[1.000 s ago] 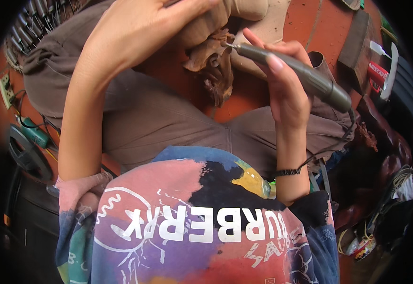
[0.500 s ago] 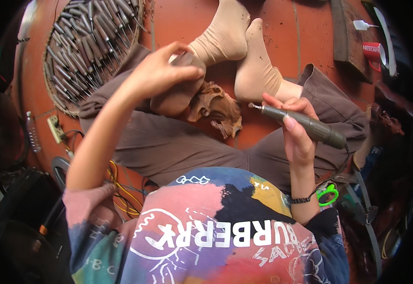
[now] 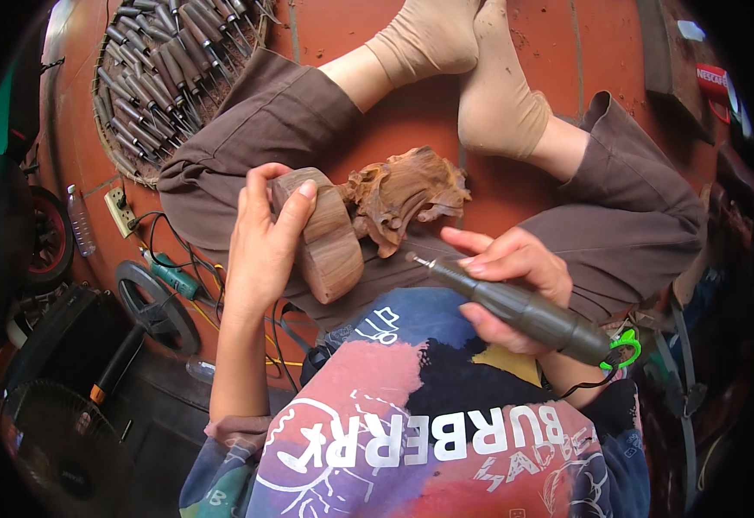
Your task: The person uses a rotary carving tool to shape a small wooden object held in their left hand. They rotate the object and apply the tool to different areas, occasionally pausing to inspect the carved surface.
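My left hand (image 3: 265,242) grips the round base of a brown wooden carving (image 3: 368,211) that rests on my lap. Its rough carved top points right, toward my feet. My right hand (image 3: 511,285) holds a grey rotary carving tool (image 3: 524,311) like a pen. The tool's thin bit points left and hangs just below the carved part, a little apart from it. A green ring and a black cord sit at the tool's rear end.
A round woven tray (image 3: 144,86) holds several chisels at upper left on the red floor (image 3: 550,43). A power strip (image 3: 122,211), cables, a small screwdriver (image 3: 170,276) and a fan (image 3: 57,440) lie at left. Clutter lines the right edge.
The view has tilted down and closer. My left hand has turned the carving so its base faces me. My right hand with the tool has dropped lower, away from the wood.
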`<state>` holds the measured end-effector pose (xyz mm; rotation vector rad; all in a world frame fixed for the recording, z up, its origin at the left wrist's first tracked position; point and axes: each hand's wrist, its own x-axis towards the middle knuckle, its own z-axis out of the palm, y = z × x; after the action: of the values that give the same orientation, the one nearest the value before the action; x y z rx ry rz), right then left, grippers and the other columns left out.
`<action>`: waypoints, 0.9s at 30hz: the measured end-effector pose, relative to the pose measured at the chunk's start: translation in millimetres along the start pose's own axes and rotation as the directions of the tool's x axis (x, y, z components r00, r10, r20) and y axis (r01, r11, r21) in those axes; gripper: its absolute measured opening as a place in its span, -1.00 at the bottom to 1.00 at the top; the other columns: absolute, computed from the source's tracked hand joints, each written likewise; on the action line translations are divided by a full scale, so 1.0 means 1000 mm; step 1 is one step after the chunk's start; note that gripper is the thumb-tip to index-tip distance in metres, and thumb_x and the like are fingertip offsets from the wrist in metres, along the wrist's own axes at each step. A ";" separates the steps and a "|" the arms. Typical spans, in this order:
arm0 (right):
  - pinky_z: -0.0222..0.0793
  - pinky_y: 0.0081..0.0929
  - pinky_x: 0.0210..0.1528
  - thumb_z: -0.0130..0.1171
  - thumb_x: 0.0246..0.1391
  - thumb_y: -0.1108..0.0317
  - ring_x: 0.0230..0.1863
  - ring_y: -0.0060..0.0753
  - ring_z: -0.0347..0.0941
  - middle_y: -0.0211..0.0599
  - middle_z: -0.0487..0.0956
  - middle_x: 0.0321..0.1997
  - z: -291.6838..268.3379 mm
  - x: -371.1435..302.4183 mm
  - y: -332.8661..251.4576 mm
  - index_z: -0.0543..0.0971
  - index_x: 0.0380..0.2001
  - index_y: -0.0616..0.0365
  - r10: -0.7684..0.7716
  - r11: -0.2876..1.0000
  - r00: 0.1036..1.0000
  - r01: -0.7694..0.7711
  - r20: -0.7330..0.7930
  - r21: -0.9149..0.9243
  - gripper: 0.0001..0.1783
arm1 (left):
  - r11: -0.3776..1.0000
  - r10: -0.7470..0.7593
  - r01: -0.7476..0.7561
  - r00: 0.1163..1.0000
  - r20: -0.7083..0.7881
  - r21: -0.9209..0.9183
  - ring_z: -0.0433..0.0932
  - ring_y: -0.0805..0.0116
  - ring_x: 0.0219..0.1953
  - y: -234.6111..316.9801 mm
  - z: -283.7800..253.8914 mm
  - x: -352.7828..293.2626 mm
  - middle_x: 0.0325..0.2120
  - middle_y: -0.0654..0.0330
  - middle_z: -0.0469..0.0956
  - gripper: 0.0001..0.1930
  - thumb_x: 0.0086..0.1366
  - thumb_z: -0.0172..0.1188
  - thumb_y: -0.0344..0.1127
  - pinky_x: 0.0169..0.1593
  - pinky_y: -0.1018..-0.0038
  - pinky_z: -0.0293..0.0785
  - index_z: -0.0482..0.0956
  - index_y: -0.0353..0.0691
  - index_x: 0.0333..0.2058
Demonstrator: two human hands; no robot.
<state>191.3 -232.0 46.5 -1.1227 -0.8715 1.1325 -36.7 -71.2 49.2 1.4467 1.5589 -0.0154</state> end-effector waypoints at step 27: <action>0.29 -0.03 0.34 0.30 0.04 0.56 0.30 0.17 0.36 -0.15 0.59 -0.14 -0.029 0.103 0.043 0.52 -0.23 0.28 0.327 0.912 0.929 -0.358 0.172 0.200 -0.78 | 0.838 0.546 -0.539 0.828 -0.130 0.087 0.46 -0.10 0.19 -0.002 0.024 0.035 0.31 -0.07 0.30 -0.06 -0.15 0.44 -0.32 0.16 0.20 0.49 0.34 0.05 0.32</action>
<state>232.5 -136.8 -3.3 -1.0389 -0.6375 1.5749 -17.8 -59.6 13.6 1.9233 1.2117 0.4077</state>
